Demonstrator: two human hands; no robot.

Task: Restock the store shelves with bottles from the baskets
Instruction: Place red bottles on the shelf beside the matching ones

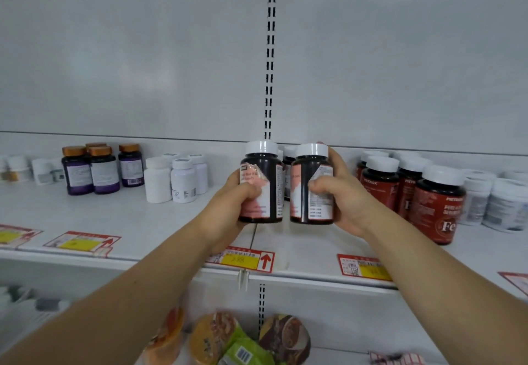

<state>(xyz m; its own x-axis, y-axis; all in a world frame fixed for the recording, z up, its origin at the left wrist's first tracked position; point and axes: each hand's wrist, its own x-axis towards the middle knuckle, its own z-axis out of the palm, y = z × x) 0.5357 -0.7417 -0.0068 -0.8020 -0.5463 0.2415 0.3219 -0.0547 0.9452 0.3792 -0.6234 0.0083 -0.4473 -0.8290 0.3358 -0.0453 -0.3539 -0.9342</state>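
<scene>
Shelf (143,222) runs white across the view, price tags (83,240) along its front edge. Far left: small white bottles, blurred. Next, purple-label bottles (97,169) with copper caps, then a cluster of plain white bottles (174,177). Centre: left hand (234,204) grips a dark bottle (261,182) with white cap and pink label, fingers wrapped round the body. Just beside it, right hand (340,193) grips a matching second dark bottle (311,184); the two are side by side, upright, above the shelf — can't tell if the bases touch it. More of the same behind them, probably. Right: red-label bottles (437,202), then white tubs (505,202). Lower shelf: food packets (228,339).
</scene>
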